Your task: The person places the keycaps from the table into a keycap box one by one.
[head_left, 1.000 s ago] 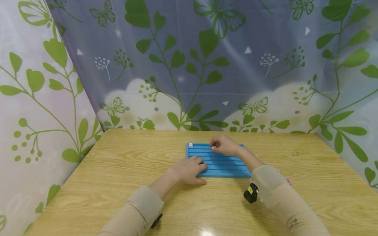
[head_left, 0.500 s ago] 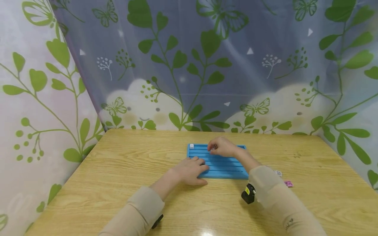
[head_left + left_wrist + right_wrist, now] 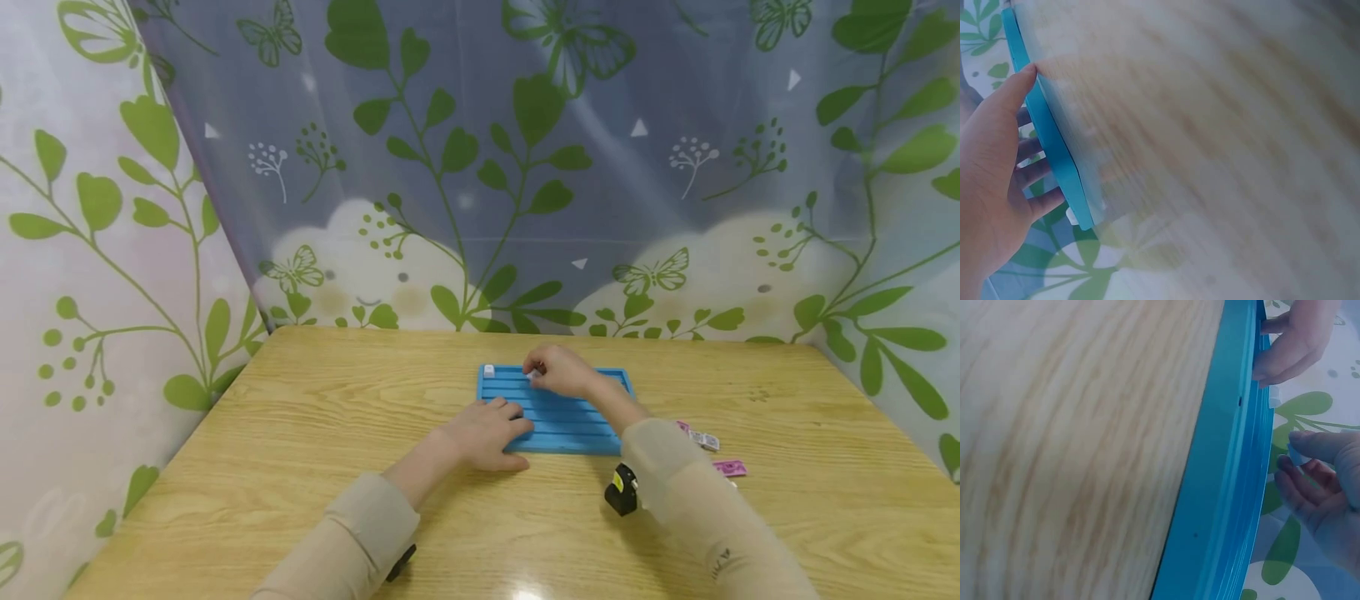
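A blue ridged tray [image 3: 573, 425] lies on the wooden table. My left hand [image 3: 483, 435] rests over its left part with fingers spread, the thumb at the front edge [image 3: 1060, 150]. Over the tray's back rows, my right hand [image 3: 562, 371] pinches a small white block [image 3: 532, 375] between thumb and fingertips; in the right wrist view this block [image 3: 1297, 456] shows pale and partly covered by the fingers. Another small white block [image 3: 489, 371] sits in the tray's back left corner.
Right of the tray, partly behind the right sleeve, lie white pieces [image 3: 705, 440] and a pink piece [image 3: 731, 468]. A black wrist camera [image 3: 621, 490] hangs under the right wrist. A leaf-patterned cloth [image 3: 465, 167] stands behind the table.
My right hand has shifted slightly left along the back of the tray with the white block. More pieces show beside the right sleeve. My left hand stays on the tray.
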A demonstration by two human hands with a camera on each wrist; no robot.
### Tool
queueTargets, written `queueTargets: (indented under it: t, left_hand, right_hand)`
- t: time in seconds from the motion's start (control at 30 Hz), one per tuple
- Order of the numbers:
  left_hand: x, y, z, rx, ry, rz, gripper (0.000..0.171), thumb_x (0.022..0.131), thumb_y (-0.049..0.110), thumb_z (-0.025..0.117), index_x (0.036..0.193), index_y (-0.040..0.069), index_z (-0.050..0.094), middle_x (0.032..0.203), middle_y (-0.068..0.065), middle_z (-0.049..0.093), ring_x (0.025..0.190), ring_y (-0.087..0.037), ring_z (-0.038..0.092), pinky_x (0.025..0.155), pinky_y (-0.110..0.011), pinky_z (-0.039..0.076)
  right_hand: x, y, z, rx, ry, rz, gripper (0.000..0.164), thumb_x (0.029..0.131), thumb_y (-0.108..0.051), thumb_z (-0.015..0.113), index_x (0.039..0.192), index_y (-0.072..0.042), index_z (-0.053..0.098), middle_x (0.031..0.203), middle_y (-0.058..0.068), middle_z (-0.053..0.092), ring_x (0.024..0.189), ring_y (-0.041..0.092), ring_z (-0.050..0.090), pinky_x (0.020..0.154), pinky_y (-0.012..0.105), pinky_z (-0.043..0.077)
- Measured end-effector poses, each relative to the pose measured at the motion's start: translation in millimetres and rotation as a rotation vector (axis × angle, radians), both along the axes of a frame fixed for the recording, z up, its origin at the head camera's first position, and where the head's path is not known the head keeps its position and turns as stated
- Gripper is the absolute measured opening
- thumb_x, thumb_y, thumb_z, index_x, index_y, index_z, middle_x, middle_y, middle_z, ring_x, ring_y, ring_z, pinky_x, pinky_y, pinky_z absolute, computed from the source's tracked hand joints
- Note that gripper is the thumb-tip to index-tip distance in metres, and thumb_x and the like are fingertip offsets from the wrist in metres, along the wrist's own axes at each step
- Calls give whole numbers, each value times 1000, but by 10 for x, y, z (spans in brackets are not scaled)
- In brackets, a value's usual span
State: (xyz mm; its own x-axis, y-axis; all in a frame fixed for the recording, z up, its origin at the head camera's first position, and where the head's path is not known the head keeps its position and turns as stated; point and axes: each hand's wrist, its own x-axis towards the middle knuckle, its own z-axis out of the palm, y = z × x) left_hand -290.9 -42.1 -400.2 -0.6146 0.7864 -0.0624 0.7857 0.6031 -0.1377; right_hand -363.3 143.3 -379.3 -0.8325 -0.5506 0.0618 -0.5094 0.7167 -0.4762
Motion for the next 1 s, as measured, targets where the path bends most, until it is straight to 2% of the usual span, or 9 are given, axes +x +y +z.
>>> queueTargets:
  t: [0.23, 0.53, 0.7, 0.9, 1.0]
  left_hand:
    - [-4, 0, 2, -2, -3, -3, 56, 89, 56, 48, 133, 21, 50, 124, -2, 50, 110, -20, 46, 90, -36, 42]
    - [-17, -4, 3, 9, -3, -3, 55, 89, 55, 49, 132, 22, 51, 123, -2, 50, 108, -19, 46, 87, -36, 43]
    - [-10, -7, -2, 9, -5, 0, 55, 89, 55, 49, 133, 21, 51, 125, -2, 50, 109, -20, 46, 87, -36, 43]
    - [-9, -9, -23, 16, 8, -6, 54, 89, 55, 49, 132, 22, 51, 125, -2, 50, 110, -20, 46, 88, -36, 42]
    - [-12, -13, -21, 21, 10, -8, 54, 89, 55, 49, 131, 22, 51, 124, -2, 50, 110, -20, 46, 89, -36, 42]
  right_hand:
    - [-27, -16, -46, 22, 68, 2, 22, 85, -5, 64, 106, -1, 63, 98, 9, 61, 88, 23, 57, 75, 36, 47]
    - [-63, -48, -58, 37, 56, 7, 24, 87, -4, 60, 111, -3, 64, 100, 9, 61, 91, 24, 56, 76, 38, 47]
    - [-92, -81, -93, 39, 67, 23, 24, 86, -2, 60, 109, -4, 66, 101, 8, 61, 95, 25, 56, 78, 38, 47]
    - [-115, -108, -118, 35, 68, 26, 18, 89, -6, 59, 104, -7, 69, 102, 6, 62, 96, 23, 56, 80, 38, 46]
    - [-120, -122, -116, 32, 63, 14, 20, 90, -5, 57, 106, -6, 68, 102, 7, 62, 94, 23, 56, 79, 38, 46]
